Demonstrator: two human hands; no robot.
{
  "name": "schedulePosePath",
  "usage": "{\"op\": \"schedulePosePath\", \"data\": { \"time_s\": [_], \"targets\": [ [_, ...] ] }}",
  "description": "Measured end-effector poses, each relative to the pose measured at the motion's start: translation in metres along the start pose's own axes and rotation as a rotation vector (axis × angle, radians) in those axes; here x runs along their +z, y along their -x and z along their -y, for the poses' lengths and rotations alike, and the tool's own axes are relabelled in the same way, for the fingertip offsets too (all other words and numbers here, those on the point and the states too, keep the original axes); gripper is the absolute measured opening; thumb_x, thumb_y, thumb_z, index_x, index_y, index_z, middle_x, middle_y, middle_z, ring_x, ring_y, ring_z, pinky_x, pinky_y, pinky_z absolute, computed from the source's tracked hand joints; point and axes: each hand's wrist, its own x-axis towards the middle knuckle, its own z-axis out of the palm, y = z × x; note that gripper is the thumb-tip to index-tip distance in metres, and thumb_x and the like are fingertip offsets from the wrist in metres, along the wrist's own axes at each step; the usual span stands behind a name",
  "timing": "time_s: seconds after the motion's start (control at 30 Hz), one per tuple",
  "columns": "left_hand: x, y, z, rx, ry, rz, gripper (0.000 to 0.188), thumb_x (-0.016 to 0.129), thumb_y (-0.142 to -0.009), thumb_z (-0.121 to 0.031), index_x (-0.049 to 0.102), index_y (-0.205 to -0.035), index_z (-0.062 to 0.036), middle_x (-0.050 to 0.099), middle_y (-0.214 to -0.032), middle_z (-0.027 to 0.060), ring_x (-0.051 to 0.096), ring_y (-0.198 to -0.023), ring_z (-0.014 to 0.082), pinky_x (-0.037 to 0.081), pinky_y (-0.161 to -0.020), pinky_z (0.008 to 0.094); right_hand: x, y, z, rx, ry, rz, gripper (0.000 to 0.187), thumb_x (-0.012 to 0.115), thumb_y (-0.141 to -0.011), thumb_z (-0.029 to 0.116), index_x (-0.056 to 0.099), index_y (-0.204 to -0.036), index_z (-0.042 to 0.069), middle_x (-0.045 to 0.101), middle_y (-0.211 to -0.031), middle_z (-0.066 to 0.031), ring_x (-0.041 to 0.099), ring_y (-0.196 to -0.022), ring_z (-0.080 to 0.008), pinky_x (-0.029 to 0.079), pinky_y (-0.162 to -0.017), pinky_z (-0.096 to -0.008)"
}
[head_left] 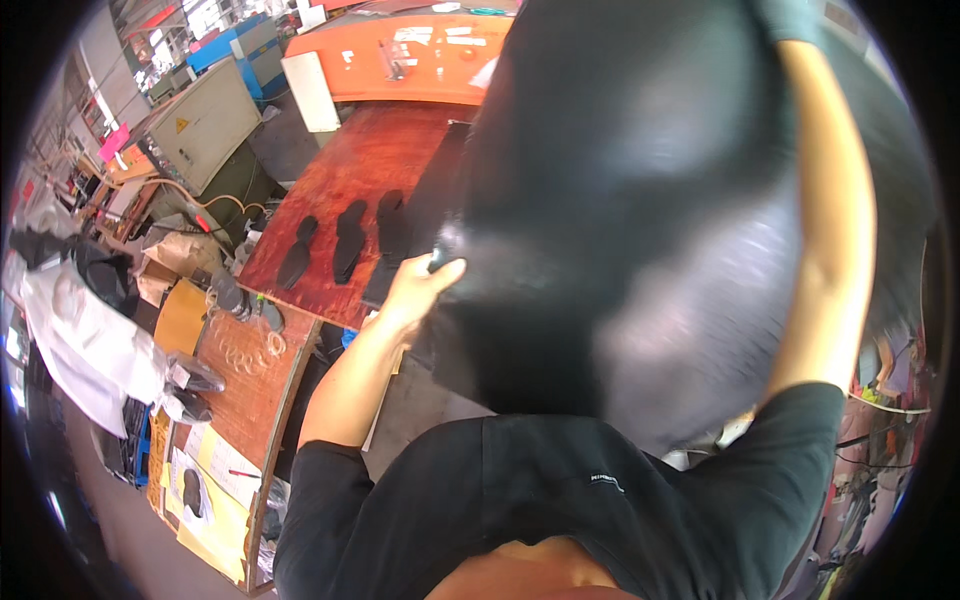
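A large, glossy black sheet (pixel 640 200) fills the middle and right of the view, bending upward in front of me. My left hand (pixel 415 290) pinches its left edge, thumb on top and the other fingers mostly hidden. At the upper right my right arm stretches far forward along the sheet. My right hand (pixel 790 18), in what looks like a grey-green glove, is at the sheet's far part; blur and the picture's edge hide its fingers. Left of the sheet, several black sole-shaped pieces (pixel 350 240) lie on a red-brown table (pixel 340 150).
Behind the table stands an orange machine (pixel 440 60) with a white panel (pixel 312 92) beside it. A wooden side table (pixel 240 370) at the left bears papers (pixel 222 465), a clear coil and plastic-wrapped items. A beige cabinet (pixel 205 125) stands farther back. Mixed materials are piled at the right.
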Motion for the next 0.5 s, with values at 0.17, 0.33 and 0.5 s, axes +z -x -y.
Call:
{"op": "schedulePosePath", "data": {
  "time_s": [0.17, 0.33, 0.5],
  "targets": [
    [-0.036, -0.079, 0.076, -0.431, -0.086, -0.205, 0.032, 0.066, -0.085, -0.023, 0.062, -0.105, 0.0020, 0.064, -0.097, 0.0065, 0.058, -0.085, 0.0153, 0.045, -0.079, 0.0296, 0.199, 0.213, 0.002, -0.185, -0.213, 0.378, 0.071, 0.062, -0.083, 0.039, 0.032, -0.136, 0.004, 0.044, -0.129, -0.0263, 0.044, -0.117, -0.0422, 0.037, -0.097, -0.0474],
    [-0.061, -0.103, 0.119, -0.556, -0.127, -0.304, 0.036, 0.065, -0.085, -0.024, 0.059, -0.108, 0.0030, 0.064, -0.100, 0.0090, 0.059, -0.087, 0.0174, 0.045, -0.080, 0.0305, 0.162, 0.482, -0.049, 0.425, -0.403, 0.833, 0.060, 0.067, -0.078, 0.033, 0.045, -0.123, 0.000, 0.047, -0.125, -0.0265, 0.044, -0.117, -0.0407, 0.038, -0.097, -0.0437],
    [-0.056, -0.120, 0.114, -0.612, -0.117, -0.253, 0.033, 0.064, -0.086, -0.026, 0.059, -0.106, -0.0001, 0.063, -0.098, 0.0090, 0.060, -0.087, 0.0184, 0.048, -0.076, 0.0318, 0.097, 0.563, -0.049, 0.988, -0.437, 0.768, 0.058, 0.066, -0.080, 0.034, 0.047, -0.121, -0.003, 0.051, -0.120, -0.0256, 0.050, -0.111, -0.0384, 0.042, -0.093, -0.0415]
  ]
}}
